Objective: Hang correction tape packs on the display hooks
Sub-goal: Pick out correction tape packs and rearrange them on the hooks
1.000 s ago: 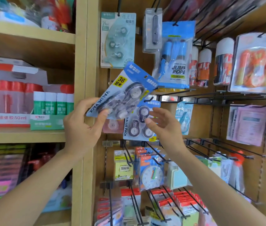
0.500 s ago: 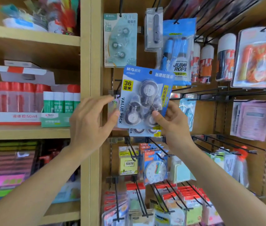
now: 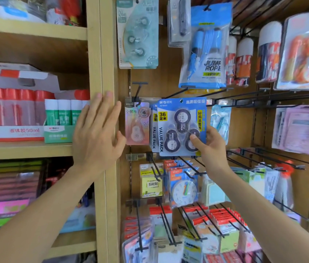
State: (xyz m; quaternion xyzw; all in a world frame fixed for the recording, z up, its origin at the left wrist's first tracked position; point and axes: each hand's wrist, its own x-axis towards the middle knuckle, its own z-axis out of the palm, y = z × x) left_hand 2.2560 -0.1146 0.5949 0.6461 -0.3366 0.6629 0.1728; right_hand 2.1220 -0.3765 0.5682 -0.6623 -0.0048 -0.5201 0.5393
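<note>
- Your R hand [image 3: 211, 147] pinches the blue correction tape pack [image 3: 181, 126] at its lower R corner: thumb on the front, fingers hidden behind the card.
- Pack sits up and to the L of that hand, upright, long axis vertical, hang hole at top, printed face toward you.
- Whether the hole is seated on a hook: can't tell, top edge is too small to read.
- Second pack [image 3: 154, 130] directly behind it, only a L strip w/ "VALUE PACK" shows.
- Pink pack [image 3: 137, 124] hangs between your two hands, blurry.
- Your L hand [image 3: 96, 133] holds nothing: fingers straight and spread, back of the hand toward you, raised in front of the wooden upright [image 3: 108, 54], apart from the blue pack.
- Both forearms run up from the bottom corners, elbows cut off.
</note>
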